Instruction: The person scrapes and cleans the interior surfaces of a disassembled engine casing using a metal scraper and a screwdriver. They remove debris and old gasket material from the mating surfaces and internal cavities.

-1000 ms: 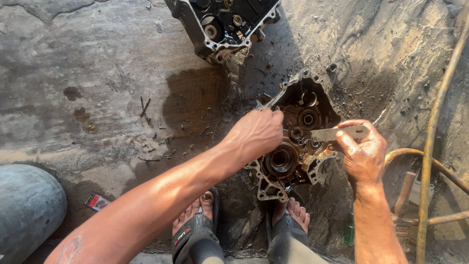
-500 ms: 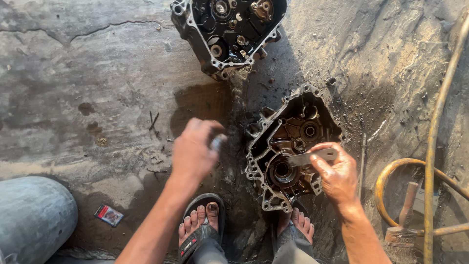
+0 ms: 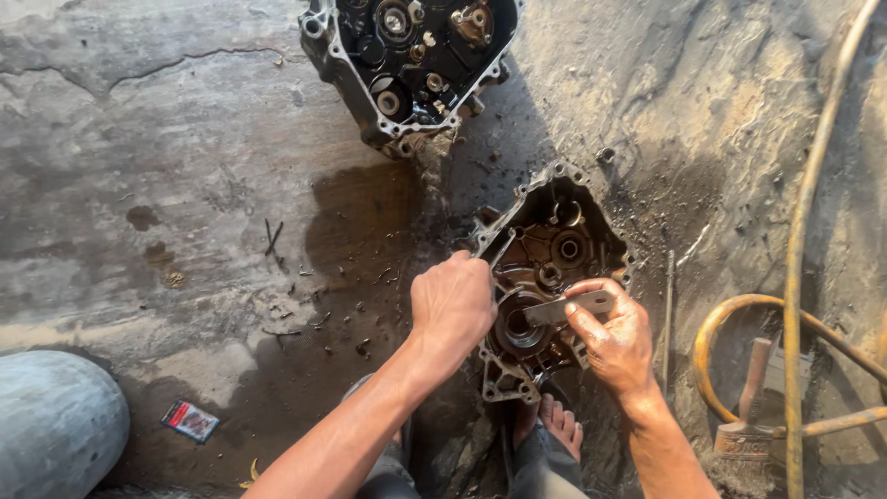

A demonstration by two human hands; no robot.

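A greasy engine case half (image 3: 559, 245) lies open on the stained concrete in front of my feet. My left hand (image 3: 453, 310) rests closed at the case's left edge; whether it holds anything is hidden. My right hand (image 3: 614, 342) pinches a flat grey metal scraper (image 3: 568, 308) whose blade lies across the round bearing seat (image 3: 517, 328) inside the case. A second, darker engine case half (image 3: 411, 55) with gears and bearings sits farther away at the top.
A yellow hose (image 3: 804, 231) curves down the right side. A brush with a wooden handle (image 3: 748, 407) lies at lower right. A thin metal rod (image 3: 667, 314) lies right of the case. A small red packet (image 3: 189, 420) and a grey rounded object (image 3: 55, 425) sit at lower left.
My left hand left the case for the floor on the left, then came back to the case's left edge. My right hand brought the scraper down onto the bearing seat.
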